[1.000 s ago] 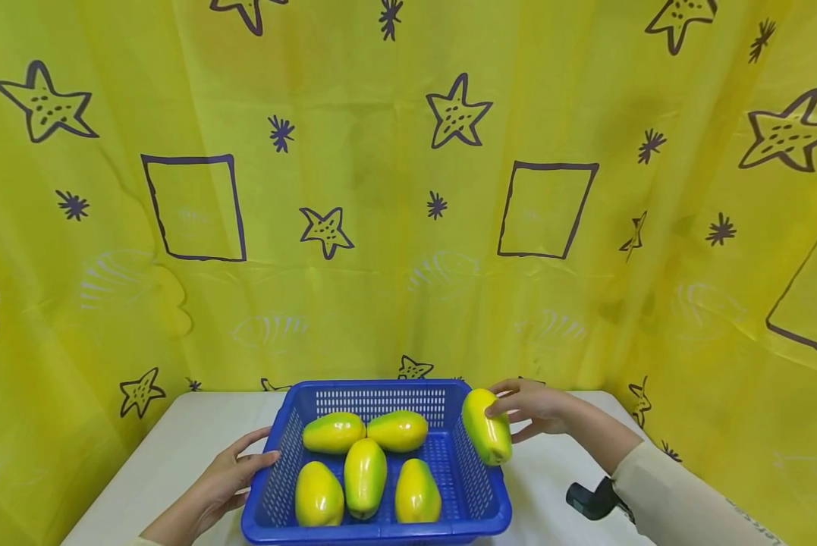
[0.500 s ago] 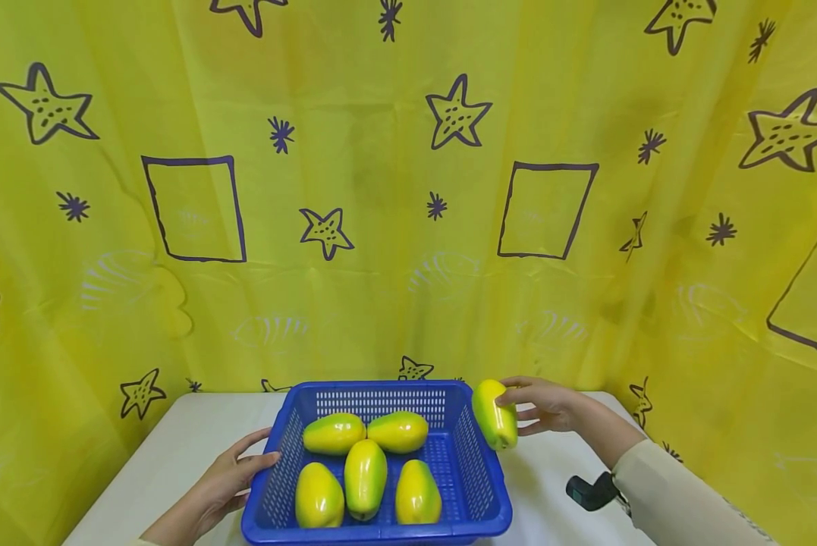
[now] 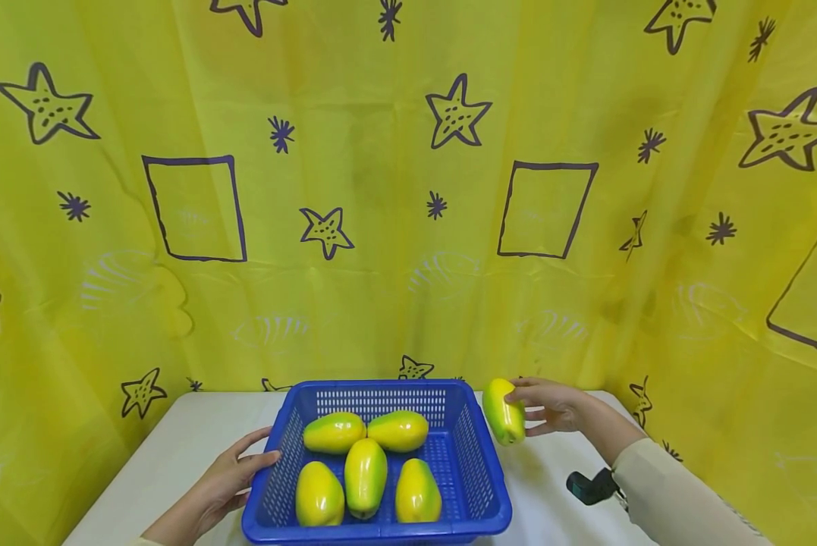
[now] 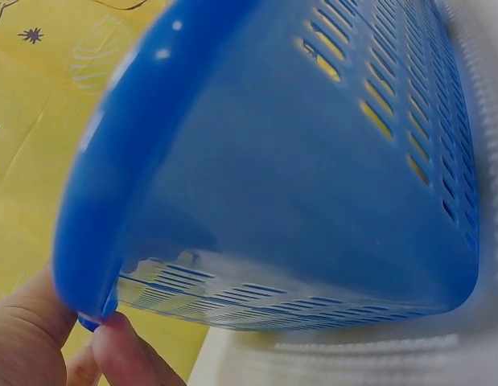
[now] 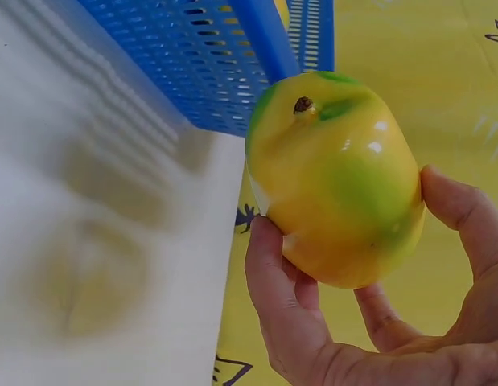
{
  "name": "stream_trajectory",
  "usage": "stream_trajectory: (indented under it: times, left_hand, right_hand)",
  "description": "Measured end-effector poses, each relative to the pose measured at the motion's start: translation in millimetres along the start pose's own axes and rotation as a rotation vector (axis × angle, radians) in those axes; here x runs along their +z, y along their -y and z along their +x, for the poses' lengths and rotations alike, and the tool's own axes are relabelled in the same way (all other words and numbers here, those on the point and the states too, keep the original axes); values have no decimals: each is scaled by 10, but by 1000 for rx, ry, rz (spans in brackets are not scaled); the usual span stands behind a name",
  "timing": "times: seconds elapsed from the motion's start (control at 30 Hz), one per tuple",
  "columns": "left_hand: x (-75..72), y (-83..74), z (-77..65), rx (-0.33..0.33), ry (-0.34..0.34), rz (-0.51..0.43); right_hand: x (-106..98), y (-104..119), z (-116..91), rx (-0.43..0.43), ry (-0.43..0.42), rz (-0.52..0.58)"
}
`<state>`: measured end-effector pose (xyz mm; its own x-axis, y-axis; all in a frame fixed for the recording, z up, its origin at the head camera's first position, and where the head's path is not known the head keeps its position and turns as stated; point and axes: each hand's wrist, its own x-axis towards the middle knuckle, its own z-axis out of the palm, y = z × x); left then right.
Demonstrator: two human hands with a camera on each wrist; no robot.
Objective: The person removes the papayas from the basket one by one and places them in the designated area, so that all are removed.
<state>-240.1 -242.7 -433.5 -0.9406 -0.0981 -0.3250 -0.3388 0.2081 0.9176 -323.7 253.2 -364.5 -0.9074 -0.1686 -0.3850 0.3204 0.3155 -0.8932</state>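
Evidently the blue basket point(image 3: 377, 533) holds most of the fruit: five yellow-green, mango-like pieces lie inside it on the slatted floor. Two, the far-left fruit point(image 3: 334, 433) and the far-right fruit point(image 3: 397, 431), lie crosswise toward the back wall; the middle fruit point(image 3: 365, 478) points lengthwise below where they meet, with the near-left fruit point(image 3: 319, 494) and the near-right fruit point(image 3: 418, 491) on either side of it by the front wall. Outside the basket, just beyond its right wall, a sixth fruit point(image 3: 504, 412) is held above the white worktop point(image 3: 541, 474), its stem end facing the right wrist camera. The right hand point(image 3: 551, 406) has its grip clamped on that piece, thumb and fingers on opposite sides. The left hand point(image 3: 230, 478) has its grip pinched on the basket's left rim. A patterned yellow curtain point(image 3: 374, 303) stands behind.
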Motion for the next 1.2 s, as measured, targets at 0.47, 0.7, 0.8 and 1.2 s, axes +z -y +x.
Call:
stream_trajectory:
  times: [0.47,0.7,0.8,1.2]
  left_hand:
    - [7,12,3,-5,-7,-5]
    - [6,20,-2,2,-10,-3]
    - [5,17,3,0,-9,-3]
    - [11,24,16,-8,-14,-16]
  right_hand:
    - [-77,-197,116,55,-20,25]
    - [-58,-305,191,75,-41,13]
    - [-55,-347,223,90,-57,5]
    - [-57,-464,280,129,-101,33]
